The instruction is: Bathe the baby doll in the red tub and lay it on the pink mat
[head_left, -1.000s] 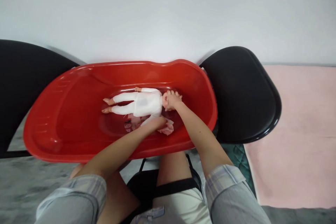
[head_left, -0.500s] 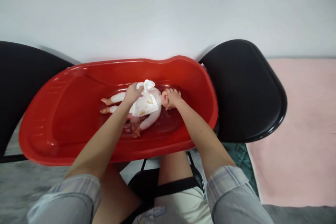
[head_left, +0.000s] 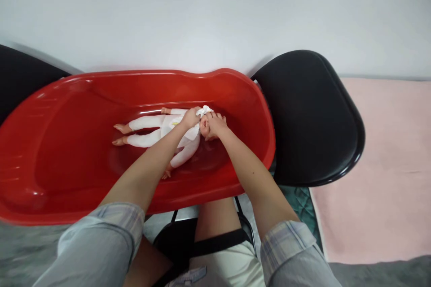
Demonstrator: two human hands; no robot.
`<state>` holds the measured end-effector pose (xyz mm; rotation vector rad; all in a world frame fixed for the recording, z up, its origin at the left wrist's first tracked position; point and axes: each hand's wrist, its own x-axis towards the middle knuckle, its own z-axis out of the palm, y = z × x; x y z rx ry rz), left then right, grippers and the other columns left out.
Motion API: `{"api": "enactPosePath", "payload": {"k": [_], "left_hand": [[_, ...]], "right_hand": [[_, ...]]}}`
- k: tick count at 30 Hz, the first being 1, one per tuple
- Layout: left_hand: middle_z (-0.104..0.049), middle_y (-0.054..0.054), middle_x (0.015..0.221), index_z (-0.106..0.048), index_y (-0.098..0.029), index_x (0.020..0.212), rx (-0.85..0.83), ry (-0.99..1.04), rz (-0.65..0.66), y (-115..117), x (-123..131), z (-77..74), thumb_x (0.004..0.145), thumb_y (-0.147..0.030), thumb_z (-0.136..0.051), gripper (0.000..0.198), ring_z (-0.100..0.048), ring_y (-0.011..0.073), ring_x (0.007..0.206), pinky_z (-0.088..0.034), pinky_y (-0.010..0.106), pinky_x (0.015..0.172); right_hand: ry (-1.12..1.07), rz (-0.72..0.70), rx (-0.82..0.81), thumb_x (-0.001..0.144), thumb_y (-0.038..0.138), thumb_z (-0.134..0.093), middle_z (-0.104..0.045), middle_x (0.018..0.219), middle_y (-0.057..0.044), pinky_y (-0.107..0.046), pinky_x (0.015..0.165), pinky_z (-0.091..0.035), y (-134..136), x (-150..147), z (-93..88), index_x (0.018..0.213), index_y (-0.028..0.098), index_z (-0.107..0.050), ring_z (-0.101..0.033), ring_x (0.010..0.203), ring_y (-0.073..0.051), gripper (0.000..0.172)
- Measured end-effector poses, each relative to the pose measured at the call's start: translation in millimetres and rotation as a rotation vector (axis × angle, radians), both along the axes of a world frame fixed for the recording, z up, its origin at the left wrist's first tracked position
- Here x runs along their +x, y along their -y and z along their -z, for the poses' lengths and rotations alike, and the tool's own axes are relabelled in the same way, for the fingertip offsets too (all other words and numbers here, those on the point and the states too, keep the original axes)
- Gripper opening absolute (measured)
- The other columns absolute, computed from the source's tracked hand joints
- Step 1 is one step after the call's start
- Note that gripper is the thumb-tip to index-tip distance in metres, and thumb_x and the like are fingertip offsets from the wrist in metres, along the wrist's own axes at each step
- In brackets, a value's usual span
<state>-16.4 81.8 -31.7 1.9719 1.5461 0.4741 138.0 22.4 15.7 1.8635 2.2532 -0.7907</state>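
Observation:
A baby doll point(head_left: 151, 128) in a white suit lies on its back in a red plastic tub point(head_left: 67, 98), feet to the left, head to the right. My left hand point(head_left: 190, 118) is closed on a small white cloth point(head_left: 203, 110) and presses it at the doll's neck and face. My right hand point(head_left: 213, 126) is wrapped round the doll's head, which it mostly hides. The two hands touch each other over the head.
A black chair seat point(head_left: 310, 116) stands right of the tub, another black one point(head_left: 20, 80) at the far left. A pink mat point(head_left: 380, 166) lies on the floor at the right. My knees and a black stool are below the tub's near rim.
My left hand lifted the white cloth from beside the doll, carried it over the chest, and now has it at the doll's face. The view shifted slightly; the right hand stays on the head.

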Motion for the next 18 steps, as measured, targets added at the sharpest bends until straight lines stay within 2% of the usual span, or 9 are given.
{"api": "enactPosePath", "payload": {"k": [3,5,8,11,14,18], "left_hand": [[-0.079,0.011,0.111,-0.076,-0.017,0.108,-0.069,-0.299,0.138,1.7,-4.5,-7.4,0.085,-0.013,-0.054,0.032,-0.073,0.0292,0.108,-0.051,0.031,0.091],[-0.079,0.010,0.109,-0.077,-0.019,0.111,-0.070,-0.424,0.194,6.7,-6.8,-14.6,0.088,-0.013,-0.054,0.033,-0.073,0.0293,0.108,-0.050,0.031,0.090],[-0.077,0.015,0.117,-0.076,-0.014,0.116,0.041,-0.527,0.252,22.5,-5.7,-25.4,0.092,-0.012,-0.052,0.034,-0.070,0.0310,0.114,-0.049,0.034,0.095],[-0.071,0.022,0.128,-0.073,-0.008,0.125,0.156,-0.629,0.213,44.4,-1.5,-34.8,0.098,-0.013,-0.047,0.038,-0.064,0.0363,0.121,-0.047,0.044,0.101],[-0.069,0.025,0.128,-0.070,-0.002,0.129,0.151,-0.716,0.219,62.8,0.5,-43.2,0.101,-0.010,-0.042,0.041,-0.063,0.0376,0.122,-0.047,0.046,0.102],[-0.069,0.026,0.120,-0.072,0.001,0.121,0.080,-0.790,0.308,80.2,-0.1,-51.8,0.099,-0.005,-0.042,0.038,-0.064,0.0358,0.118,-0.051,0.041,0.097]], "right_hand": [[-0.005,-0.010,-0.009,0.055,0.034,-0.101,-0.031,0.170,-0.013,-0.062,0.130,-0.025,-1.0,-0.1,0.8,0.164,0.028,-0.030,-0.030,0.156,-0.038,0.130],[-0.003,-0.013,-0.019,0.057,0.034,-0.100,-0.030,0.171,-0.013,-0.063,0.131,-0.023,-1.0,0.0,0.7,0.166,0.027,-0.026,-0.028,0.157,-0.038,0.132],[0.008,-0.004,-0.016,0.058,0.034,-0.100,-0.032,0.170,-0.013,-0.061,0.131,-0.024,-0.2,-0.1,0.1,0.167,0.025,-0.025,-0.029,0.156,-0.037,0.132],[0.015,0.014,-0.005,0.060,0.035,-0.098,-0.037,0.167,-0.013,-0.059,0.130,-0.027,0.7,-1.3,0.0,0.165,0.024,-0.029,-0.034,0.153,-0.037,0.127],[0.027,0.005,0.007,0.061,0.035,-0.097,-0.040,0.165,-0.012,-0.059,0.129,-0.028,1.4,-3.4,0.3,0.163,0.023,-0.033,-0.035,0.152,-0.036,0.121],[0.039,-0.015,0.007,0.062,0.034,-0.096,-0.038,0.166,-0.013,-0.059,0.130,-0.027,2.1,-5.8,0.3,0.161,0.021,-0.035,-0.033,0.154,-0.036,0.117]]}}
